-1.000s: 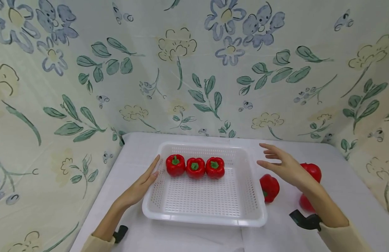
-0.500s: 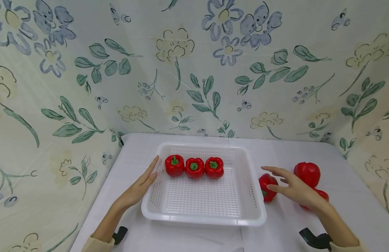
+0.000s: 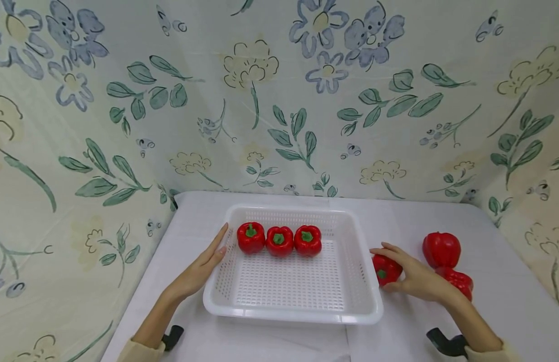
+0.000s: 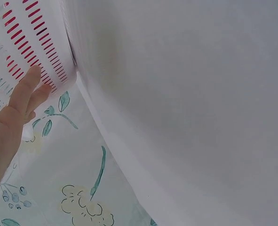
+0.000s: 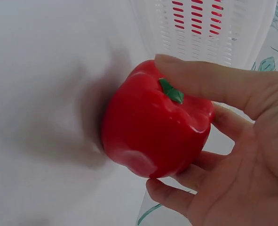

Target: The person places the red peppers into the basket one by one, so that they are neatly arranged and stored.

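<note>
A white perforated plastic basket (image 3: 293, 319) stands on the table with three red bell peppers (image 3: 279, 244) in a row along its far side. My left hand (image 3: 199, 269) lies against the basket's left wall, fingers extended; the left wrist view shows its fingertips (image 4: 33, 75) on the slotted side. Just outside the right wall, my right hand (image 3: 412, 274) grips another red bell pepper (image 3: 387, 269). In the right wrist view the thumb presses beside the green stem of this pepper (image 5: 150, 127), and the other fingers curl round its far side, partly hidden.
Right of my right hand sit two more red bell peppers, one farther back (image 3: 441, 250) and one nearer (image 3: 458, 281), partly behind my forearm. A white cloth covers the table (image 3: 261, 342). Floral curtain (image 3: 270, 100) hangs behind and at both sides.
My right hand has come down and toward me from beside the basket's far right corner and has closed round the pepper, which has tipped slightly. The left hand stays on the basket.
</note>
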### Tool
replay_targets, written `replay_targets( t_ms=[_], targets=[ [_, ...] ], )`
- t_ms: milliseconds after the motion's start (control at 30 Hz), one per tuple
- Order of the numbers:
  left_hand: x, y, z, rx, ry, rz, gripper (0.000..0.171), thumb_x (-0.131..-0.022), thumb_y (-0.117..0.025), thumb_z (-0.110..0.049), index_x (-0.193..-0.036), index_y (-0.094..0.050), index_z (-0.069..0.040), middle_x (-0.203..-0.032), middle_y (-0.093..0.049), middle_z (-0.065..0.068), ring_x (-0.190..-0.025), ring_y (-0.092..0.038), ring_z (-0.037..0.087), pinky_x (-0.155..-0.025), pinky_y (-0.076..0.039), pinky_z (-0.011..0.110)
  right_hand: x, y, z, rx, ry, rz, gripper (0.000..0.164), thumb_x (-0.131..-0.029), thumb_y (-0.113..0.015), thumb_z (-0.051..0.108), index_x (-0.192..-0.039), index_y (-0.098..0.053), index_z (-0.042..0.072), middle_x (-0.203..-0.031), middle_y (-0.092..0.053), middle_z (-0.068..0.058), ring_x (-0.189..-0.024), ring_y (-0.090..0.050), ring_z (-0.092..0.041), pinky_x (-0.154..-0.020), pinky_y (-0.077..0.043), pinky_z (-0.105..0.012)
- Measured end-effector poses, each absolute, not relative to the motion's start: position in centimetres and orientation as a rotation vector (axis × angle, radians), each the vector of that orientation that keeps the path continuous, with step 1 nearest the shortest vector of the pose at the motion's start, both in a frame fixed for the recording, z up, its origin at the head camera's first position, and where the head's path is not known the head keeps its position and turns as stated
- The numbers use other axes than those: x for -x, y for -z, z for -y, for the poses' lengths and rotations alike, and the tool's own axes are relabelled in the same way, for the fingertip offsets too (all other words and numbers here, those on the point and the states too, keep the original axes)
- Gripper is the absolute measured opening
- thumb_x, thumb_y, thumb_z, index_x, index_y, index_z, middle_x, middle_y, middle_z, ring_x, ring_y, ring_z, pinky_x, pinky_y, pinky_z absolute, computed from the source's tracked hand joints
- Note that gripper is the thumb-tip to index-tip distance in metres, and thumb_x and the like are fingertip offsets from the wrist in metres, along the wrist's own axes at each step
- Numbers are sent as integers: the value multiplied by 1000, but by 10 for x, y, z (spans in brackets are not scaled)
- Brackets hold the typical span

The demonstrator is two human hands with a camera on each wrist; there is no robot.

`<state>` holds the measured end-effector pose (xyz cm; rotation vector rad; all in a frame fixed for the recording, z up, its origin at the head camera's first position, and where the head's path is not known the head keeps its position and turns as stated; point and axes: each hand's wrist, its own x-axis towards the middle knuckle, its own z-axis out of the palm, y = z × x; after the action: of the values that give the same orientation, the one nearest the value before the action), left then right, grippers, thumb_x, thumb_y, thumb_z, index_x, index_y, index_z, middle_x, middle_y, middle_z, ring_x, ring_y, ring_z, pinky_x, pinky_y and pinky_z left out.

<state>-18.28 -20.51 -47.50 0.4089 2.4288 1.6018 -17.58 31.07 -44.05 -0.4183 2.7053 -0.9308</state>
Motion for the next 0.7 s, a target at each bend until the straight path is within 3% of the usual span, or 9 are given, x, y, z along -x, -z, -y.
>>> replay_targets(
  t_ms=[233, 400, 700],
  targets=[
    [182, 474, 206, -419, -1608, -2430, 62, -113, -34, -30, -168, -4, -31, -177, -2, 7, -160, -9, 46, -117, -31, 64, 181, 445, -305, 376, 842, -2791, 104, -61, -98, 16, -152, -48, 14, -159, -30, -34, -137, -39, -61, -80, -65, -56],
    [182, 475, 206, -411, -1610, -2426, 62, -113, -34, -30, -168, -4, -33, -177, -2, 6, -160, -10, 46, -116, -34, 65, 181, 452, -299, 394, 790, -2901, 100, -61, -99, 14, -148, -51, 11, -154, -38, -34, -131, -48, -59, -80, -65, -56],
    [184, 476, 207, -416, -1607, -2436, 62, -113, -34, -32, -167, -4, -35, -177, -1, 3, -161, -9, 43, -119, -29, 66, 177, 452, -302, 202, 867, -2974, 108, -64, -99, 33, -151, -42, 4, -145, -49, -31, -126, -54, -55, -82, -63, -60]
  ],
)
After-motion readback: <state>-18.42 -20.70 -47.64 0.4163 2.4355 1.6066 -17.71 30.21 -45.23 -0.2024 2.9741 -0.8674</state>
